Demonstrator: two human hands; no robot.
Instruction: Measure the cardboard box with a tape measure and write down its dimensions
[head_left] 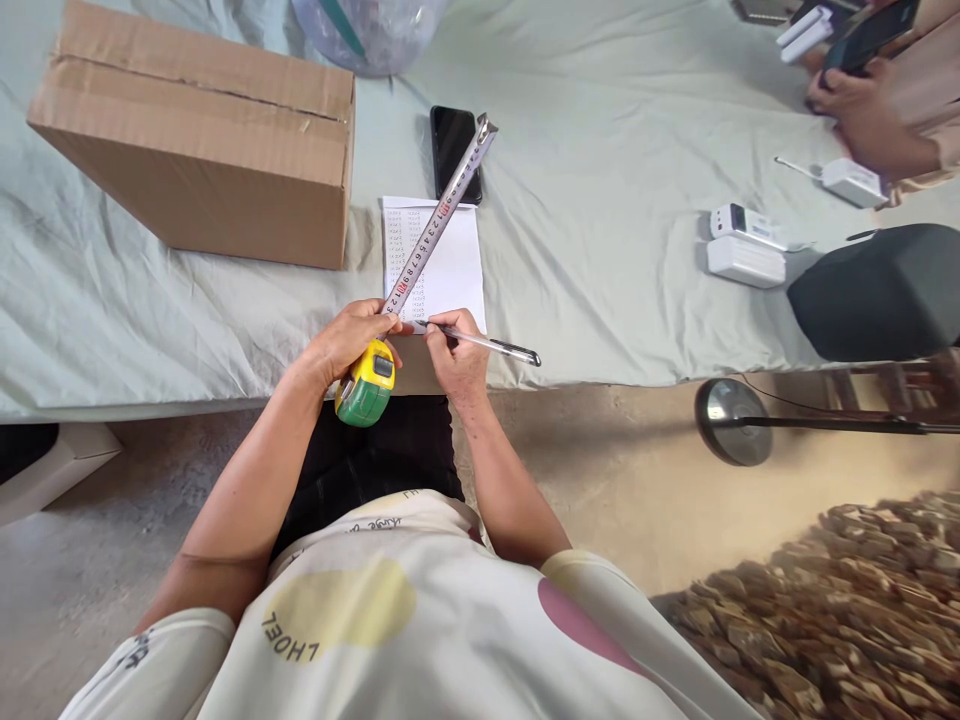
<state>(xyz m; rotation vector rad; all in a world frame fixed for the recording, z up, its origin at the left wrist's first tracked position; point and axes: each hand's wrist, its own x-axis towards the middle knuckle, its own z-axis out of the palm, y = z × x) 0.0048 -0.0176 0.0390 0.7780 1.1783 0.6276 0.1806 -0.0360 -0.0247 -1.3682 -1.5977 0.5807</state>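
Observation:
My left hand (352,340) is closed on the blade of a tape measure (365,390) with a yellow and green case, which hangs just past the table edge. Its metal blade is drawn out and slants up and right over the paper, the hooked end above a black phone (454,150). A pen (499,347) is pinched in my right hand (459,360), its tip at the lower part of a white sheet of paper (457,250). Columns of small handwriting cover the sheet's left part. Both hands rest at the sheet's lower edge.
A closed cardboard box (225,150) stands on the cloth-covered table (600,200) at left, near a clear plastic container (375,35). White devices (746,262) and a dark grey object (877,295) lie at right. Another person's hand (862,110) holds a phone.

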